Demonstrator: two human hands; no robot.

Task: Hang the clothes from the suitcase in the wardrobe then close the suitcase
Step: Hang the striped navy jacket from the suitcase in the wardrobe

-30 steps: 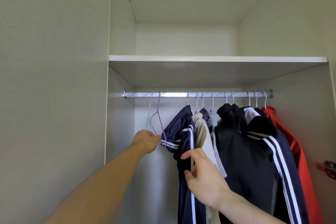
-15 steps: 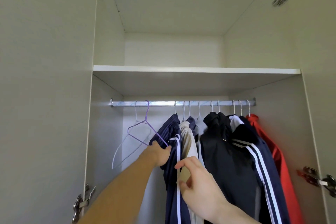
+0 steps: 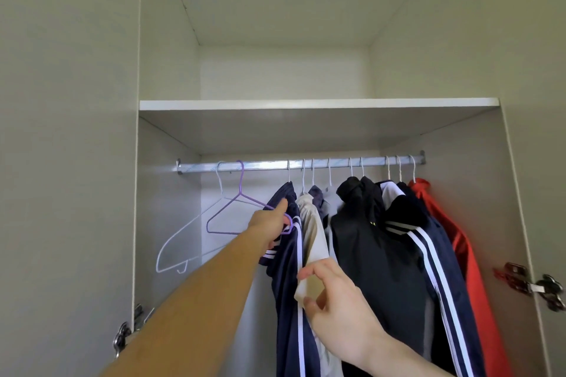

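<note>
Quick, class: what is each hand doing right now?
Left hand: grips the purple hanger.
Right hand: pinches the beige garment.

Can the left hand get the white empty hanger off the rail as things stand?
Probably not straight away: the left hand already grips the purple hanger, which hangs between it and the white hanger. The rail left of both is bare, so nothing else blocks it.
</note>
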